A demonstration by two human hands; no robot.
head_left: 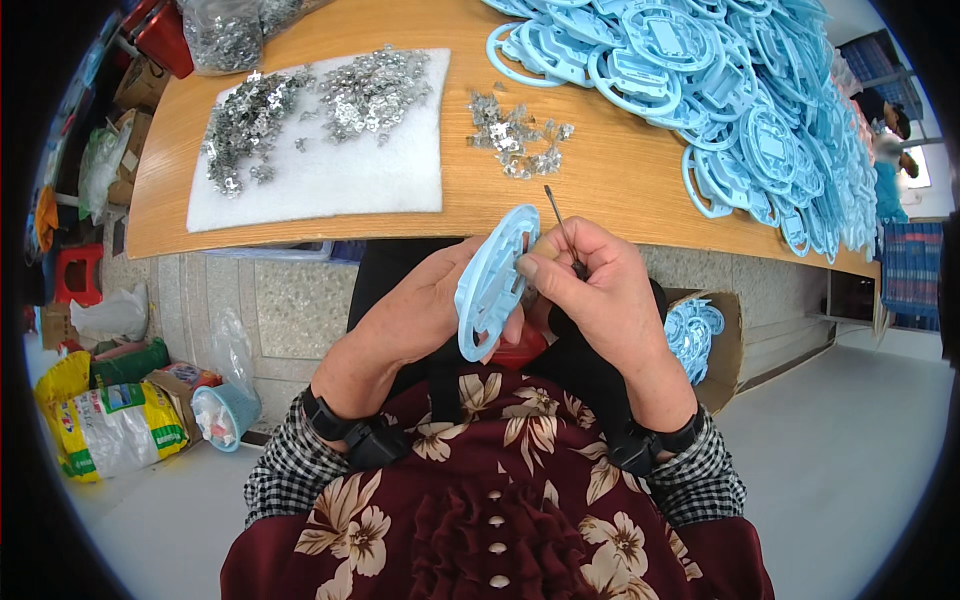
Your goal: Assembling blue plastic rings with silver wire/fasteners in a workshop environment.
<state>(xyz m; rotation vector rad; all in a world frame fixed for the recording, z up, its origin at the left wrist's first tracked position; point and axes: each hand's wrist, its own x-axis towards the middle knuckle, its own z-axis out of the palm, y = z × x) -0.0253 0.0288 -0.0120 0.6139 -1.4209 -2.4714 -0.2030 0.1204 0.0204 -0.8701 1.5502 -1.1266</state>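
Note:
My left hand [440, 290] is closed on the edge of a light blue oval plastic part [490, 290], held tilted nearly on edge above my lap. Between the fingers of my right hand [600, 270] sits a thin dark metal-shafted tool [559, 220], like a slim screwdriver, its shaft pointing up and away. The right thumb and forefinger are pinched against the part's right side. Whether a small metal piece is also in that pinch cannot be made out. Just beyond, on the table, lies a small loose pile of silvery metal clips [515, 138].
Two heaps of metal pieces [375, 92] lie on a white foam sheet [320, 195] at the table's left. A large mound of blue plastic parts [700, 90] covers the right. More parts fill a cardboard box [727, 350] by my right side. A blue bin [225, 418] stands lower left.

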